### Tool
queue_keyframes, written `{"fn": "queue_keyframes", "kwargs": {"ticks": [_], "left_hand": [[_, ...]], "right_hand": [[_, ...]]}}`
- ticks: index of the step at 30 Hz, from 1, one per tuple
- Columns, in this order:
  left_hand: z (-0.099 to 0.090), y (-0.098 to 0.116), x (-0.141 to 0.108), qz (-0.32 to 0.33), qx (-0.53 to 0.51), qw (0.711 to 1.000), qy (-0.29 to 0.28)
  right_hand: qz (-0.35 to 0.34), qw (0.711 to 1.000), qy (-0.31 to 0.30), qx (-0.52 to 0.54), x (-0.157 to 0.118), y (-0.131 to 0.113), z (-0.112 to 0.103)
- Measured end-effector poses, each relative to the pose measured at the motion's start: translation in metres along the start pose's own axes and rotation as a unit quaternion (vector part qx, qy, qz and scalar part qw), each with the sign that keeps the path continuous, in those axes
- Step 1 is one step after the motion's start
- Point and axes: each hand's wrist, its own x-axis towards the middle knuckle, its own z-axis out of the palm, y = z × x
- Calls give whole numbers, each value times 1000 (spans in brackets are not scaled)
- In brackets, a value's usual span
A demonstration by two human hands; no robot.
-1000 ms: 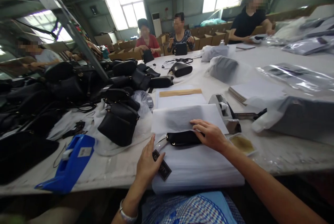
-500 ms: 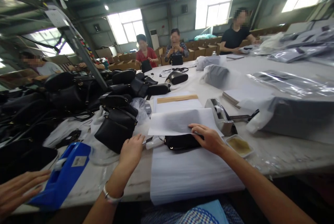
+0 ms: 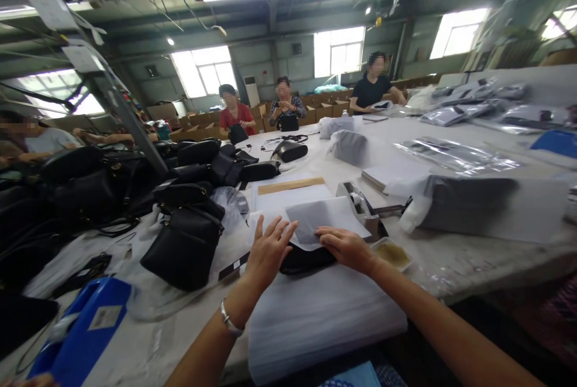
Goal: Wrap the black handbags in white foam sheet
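A black bag [image 3: 306, 259] lies on white tissue paper [image 3: 324, 315] at the table's front edge, its upper side covered by a folded part of the sheet [image 3: 333, 219]. My left hand [image 3: 270, 249], fingers spread, is over the left end of the bag and touches the paper. My right hand [image 3: 345, 246] rests on the paper at the bag's right side with its fingers stretched out. A dark tag [image 3: 234, 265] lies left of the bag, beside my left wrist.
Another black bag [image 3: 183, 246] and a blue tape dispenser [image 3: 85, 333] are at left, near a heap of black bags. Right of the paper are a grey tape dispenser [image 3: 358, 201], a small dish [image 3: 391, 253] and a wrapped bag [image 3: 464, 204]. People work across the table.
My left hand has moved right onto the paper and its fingers have spread. The view has shifted. Another person's hand at the lower left has mostly left the frame.
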Motion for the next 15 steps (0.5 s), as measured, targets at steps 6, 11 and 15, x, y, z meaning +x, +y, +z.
{"fn": "queue_keyframes", "kwargs": {"ticks": [6,11,15], "left_hand": [[-5,-15,15,59,27,998,0],[10,-36,28,128,1,992,-19],[32,-49,24,172,17,982,74]], "right_hand": [[-11,1000,-21,-10,3,-1,1],[-9,999,-33,-15,4,-5,-1],[-14,1000,-15,-8,2,-1,3]]}}
